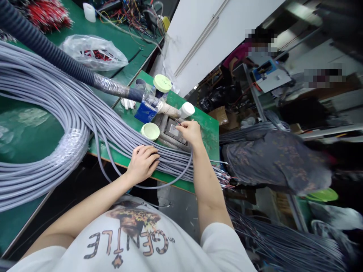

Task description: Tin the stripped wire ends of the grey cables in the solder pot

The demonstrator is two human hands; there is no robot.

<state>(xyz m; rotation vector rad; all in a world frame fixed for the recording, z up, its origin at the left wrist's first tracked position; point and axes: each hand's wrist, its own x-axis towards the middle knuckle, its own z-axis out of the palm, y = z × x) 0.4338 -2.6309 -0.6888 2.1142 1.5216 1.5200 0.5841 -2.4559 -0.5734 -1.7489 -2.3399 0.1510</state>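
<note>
My left hand (142,163) lies over a thick bundle of grey cables (119,130), its fingers curled down onto them. With thumb and fingers pinched, my right hand (190,132) holds the end of one grey cable (181,176), which loops out below the bundle and up behind my wrist. Thin dark and red wires (178,121) stick out from that pinch. Just beneath them is a squat metal pot (173,130) with a shiny square surface, in a grimy frame. The stripped cable ends (224,177) gather at the bundle's right end.
A ribbed hose (56,53) runs over the cables, its nozzle (170,110) beside the pot. Around it stand a pale green lid (150,131), a white tub (187,109) and a blue box (146,111). A plastic bag (95,53) lies behind. Another person (241,56) is at upper right.
</note>
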